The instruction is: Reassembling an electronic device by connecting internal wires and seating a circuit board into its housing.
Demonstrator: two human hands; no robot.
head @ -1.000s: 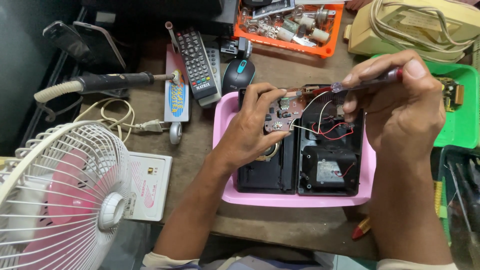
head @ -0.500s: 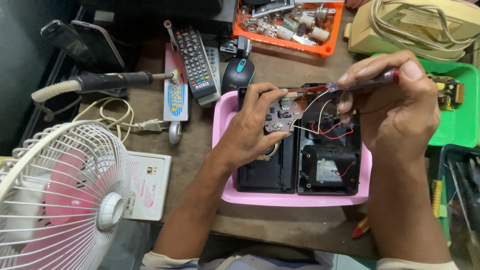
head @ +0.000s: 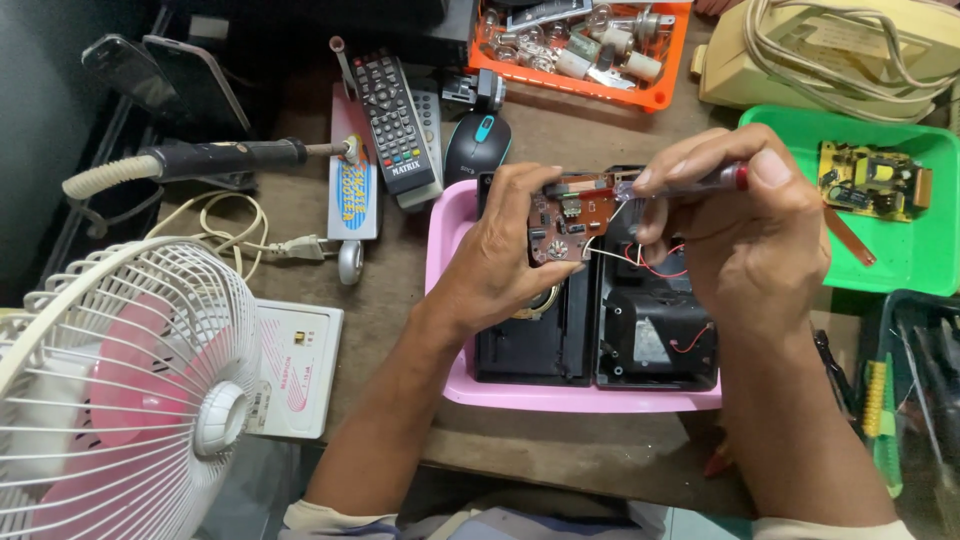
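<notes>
Circuit board (head: 568, 218), brown and small, is pinched upright in the left hand (head: 505, 255) above an opened black casing (head: 600, 330), so its wired face can be reached. A slim red-capped screwdriver (head: 690, 182) is gripped in the right hand (head: 745, 225), its tip brought against the board's edge. A pink tray (head: 560, 395) lies beneath both hands.

The left hand (head: 505, 260) covered the near part of the brown circuit board (head: 570, 215), and its fingers (head: 545, 190) hid the board's left edge. The right hand (head: 745, 225) concealed most of the screwdriver (head: 690, 182); its tip was too small to make out. The white fan (head: 120, 400) was cut off by the left and bottom edges. The parts in the orange tray (head: 660, 98) were too small to identify.
</notes>
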